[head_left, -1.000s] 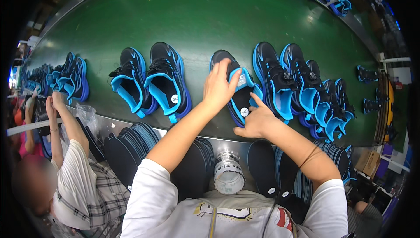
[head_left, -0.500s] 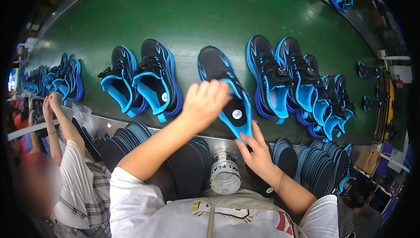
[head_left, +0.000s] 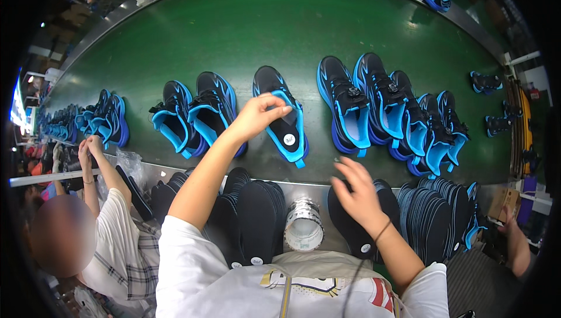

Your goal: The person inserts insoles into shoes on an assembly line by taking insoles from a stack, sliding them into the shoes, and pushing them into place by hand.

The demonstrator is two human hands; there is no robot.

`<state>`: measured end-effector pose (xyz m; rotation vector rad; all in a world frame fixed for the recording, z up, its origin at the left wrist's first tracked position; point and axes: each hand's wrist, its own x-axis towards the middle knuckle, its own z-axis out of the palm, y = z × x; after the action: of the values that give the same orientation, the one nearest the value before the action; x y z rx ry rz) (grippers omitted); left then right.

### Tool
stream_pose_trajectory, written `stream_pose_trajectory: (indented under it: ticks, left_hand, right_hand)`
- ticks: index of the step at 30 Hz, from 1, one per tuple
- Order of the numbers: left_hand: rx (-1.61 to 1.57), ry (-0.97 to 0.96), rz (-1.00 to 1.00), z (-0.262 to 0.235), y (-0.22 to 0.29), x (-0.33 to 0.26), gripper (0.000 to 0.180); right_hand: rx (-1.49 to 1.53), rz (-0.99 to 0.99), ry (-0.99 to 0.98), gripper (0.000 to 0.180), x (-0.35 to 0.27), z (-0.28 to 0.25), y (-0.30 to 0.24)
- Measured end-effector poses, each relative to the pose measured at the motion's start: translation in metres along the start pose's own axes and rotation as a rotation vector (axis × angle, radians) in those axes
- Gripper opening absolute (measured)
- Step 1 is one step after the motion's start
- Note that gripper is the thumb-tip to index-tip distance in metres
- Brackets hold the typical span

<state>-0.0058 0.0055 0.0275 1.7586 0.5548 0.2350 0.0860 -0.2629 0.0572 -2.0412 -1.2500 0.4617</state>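
Note:
A black and blue sneaker [head_left: 297, 137] lies on the green work surface in front of me, toe pointing away, with a white round sticker on its insole. Over its opening is my left hand [head_left: 257, 118], thumb and fingertips pinched together. Whether a bit of the shoe's dark tongue is between them is hidden. My right hand [head_left: 357, 194], slightly blurred, is off the shoe, fingers apart and holding nothing. It hovers above the near edge, over a stack of black insoles [head_left: 349, 224].
A pair of sneakers [head_left: 213, 107] stands to the left, several more [head_left: 345, 107] to the right. Along the near ledge are insole stacks [head_left: 257, 218] and a roll of tape [head_left: 304, 230]. A co-worker [head_left: 114, 224] is at the left; another person's hand [head_left: 515, 239] shows at the right.
My right hand has let go of the shoe's heel and drawn back toward me. The shoe has been set down straighter. My left hand has shifted slightly left, still over the opening.

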Motion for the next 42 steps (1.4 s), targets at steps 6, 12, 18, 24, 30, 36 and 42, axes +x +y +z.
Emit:
stream_pose_trajectory:
  ticks: [6, 12, 18, 24, 30, 36, 42]
  left_hand:
    - [-1.038, 0.146, -0.210, -0.025, 0.029, -0.039, 0.015]
    - [-0.953, -0.027, -0.261, -0.003, 0.051, -0.036, 0.021]
    - [-0.544, -0.216, -0.405, 0.066, 0.050, 0.012, 0.021]
    - [0.402, 0.283, 0.308, 0.113, 0.035, 0.018, 0.024]
    - [0.312, 0.242, 0.278, 0.115, 0.038, 0.003, 0.024]
    - [0.447, 0.281, 0.027, 0.126, 0.063, 0.017, 0.032]
    - [0.895, 0.220, 0.451, 0.111, 0.044, 0.059, 0.046]
  right_hand:
    - [-0.308, 0.355, 0.012, 0.031, -0.125, -0.061, 0.043]
    - [-0.293, 0.720, -0.048, 0.067, -0.194, -0.068, 0.034]
    - [-0.362, 0.595, -0.054, 0.056, -0.207, -0.060, 0.044]
    - [-0.334, 0.428, 0.136, 0.034, -0.182, -0.114, 0.030]
    - [-0.140, 0.197, 0.266, 0.014, -0.057, -0.158, 0.014]
    - [0.033, 0.229, 0.069, 0.017, 0.009, -0.169, 0.000]
    - [0.180, 0.675, -0.461, 0.024, 0.065, -0.188, -0.018]
